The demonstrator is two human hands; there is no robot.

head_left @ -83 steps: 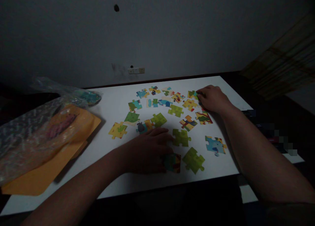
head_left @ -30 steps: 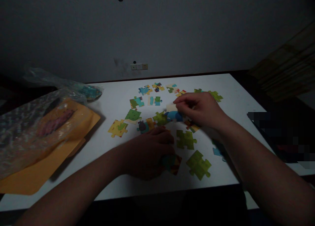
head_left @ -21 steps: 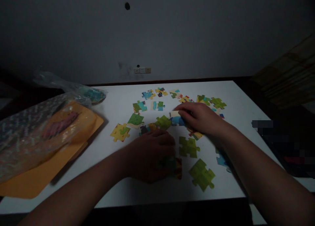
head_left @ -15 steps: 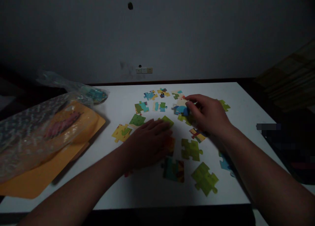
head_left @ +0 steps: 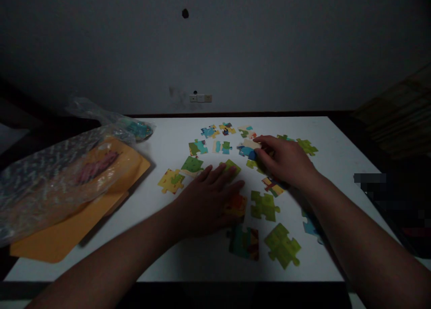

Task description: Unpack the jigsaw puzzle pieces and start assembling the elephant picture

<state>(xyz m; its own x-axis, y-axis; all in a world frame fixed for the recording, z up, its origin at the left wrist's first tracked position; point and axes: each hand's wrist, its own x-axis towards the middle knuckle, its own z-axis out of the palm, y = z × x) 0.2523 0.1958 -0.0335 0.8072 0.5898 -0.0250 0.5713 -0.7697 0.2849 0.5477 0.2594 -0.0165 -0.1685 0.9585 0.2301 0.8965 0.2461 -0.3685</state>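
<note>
1. Broadly, loose puzzle pieces lie scattered face up over the white tabletop (head_left: 168, 134); none appears joined to another, so judged from this layout the assembly is barely begun and nearly all of it is left.
2. Left hand (head_left: 208, 196): flat, palm down, fingers spread and open, gripping nothing. Its fingertips rest on a light green piece (head_left: 230, 167), and an orange piece (head_left: 237, 204) lies partly under its thumb side.
3. Right hand (head_left: 286, 163): fingers curled, the tips pinching the edge of a blue and cream piece (head_left: 247, 148) that sits low on or just above the tabletop, beyond the left hand; whether it is lifted clear cannot be told in the dim light.
4. Near pieces: a green piece (head_left: 264, 205) just right of the left hand, a larger green piece (head_left: 282, 245) and a dark teal piece (head_left: 244, 241) toward the front edge, a yellow piece (head_left: 171, 181) to the left.
5. Far pieces: a row of blue and yellow pieces (head_left: 218, 130) near the back edge.
6. Surroundings: a clear plastic bag (head_left: 50, 174) lies over an orange envelope (head_left: 67, 228) at the left, well apart from the pieces. The right forearm crosses over a blue piece (head_left: 309, 223) and hides part of it.
</note>
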